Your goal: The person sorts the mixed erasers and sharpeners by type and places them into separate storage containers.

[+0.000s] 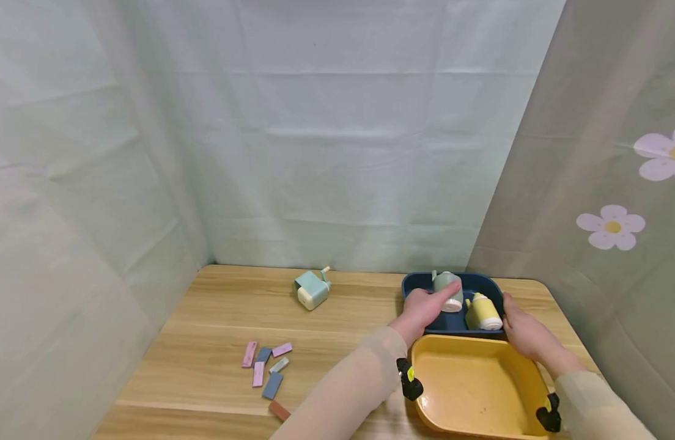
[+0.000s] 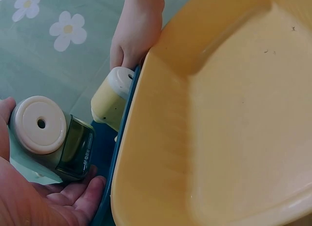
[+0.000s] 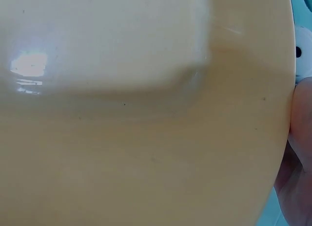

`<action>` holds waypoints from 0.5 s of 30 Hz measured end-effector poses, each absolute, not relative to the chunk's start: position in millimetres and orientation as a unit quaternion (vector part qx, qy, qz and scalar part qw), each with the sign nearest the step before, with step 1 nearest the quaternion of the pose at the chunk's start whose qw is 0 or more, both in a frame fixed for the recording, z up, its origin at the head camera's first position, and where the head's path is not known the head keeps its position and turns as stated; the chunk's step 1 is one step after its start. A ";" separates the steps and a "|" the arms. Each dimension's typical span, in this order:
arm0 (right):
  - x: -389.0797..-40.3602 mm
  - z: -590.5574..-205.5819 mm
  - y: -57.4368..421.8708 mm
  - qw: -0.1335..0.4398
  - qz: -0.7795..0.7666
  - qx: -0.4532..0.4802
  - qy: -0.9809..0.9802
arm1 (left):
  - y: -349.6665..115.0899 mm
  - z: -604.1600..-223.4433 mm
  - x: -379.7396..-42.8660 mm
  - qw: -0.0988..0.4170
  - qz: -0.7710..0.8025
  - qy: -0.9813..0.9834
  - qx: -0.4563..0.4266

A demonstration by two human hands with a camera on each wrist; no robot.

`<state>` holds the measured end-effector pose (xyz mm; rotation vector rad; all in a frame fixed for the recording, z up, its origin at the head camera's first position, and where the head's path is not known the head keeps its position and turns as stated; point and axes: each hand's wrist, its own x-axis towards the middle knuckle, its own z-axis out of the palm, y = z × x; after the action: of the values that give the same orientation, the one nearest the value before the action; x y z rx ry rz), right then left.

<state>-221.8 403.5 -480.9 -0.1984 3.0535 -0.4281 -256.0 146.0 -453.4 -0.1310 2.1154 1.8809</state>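
Worktop [image 1: 205, 318]: wood-grained, rounded at the far corners!
Back: light-blue crank sharpener [image 1: 312, 289], there it sits!
Left: small blocks [image 1: 272, 386], loosely scattered!
Right: navy tray [image 1: 452, 322], yellow tray [image 1: 472, 385] just in front!
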 end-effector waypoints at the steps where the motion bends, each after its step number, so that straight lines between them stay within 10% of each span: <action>1: -221.5 -481.1 403.9 0.028 -0.139 -0.063 0.988 | 146.4 -453.6 -256.1 0.154 0.656 0.738 -0.046; 15: -217.4 -482.4 406.8 0.015 -0.140 -0.073 0.987 | 155.1 -453.5 -250.9 0.160 0.643 0.747 -0.043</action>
<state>-217.4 406.8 -482.4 -0.2287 3.0723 -0.4361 -250.9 155.1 -453.5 -0.1222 2.1351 1.8384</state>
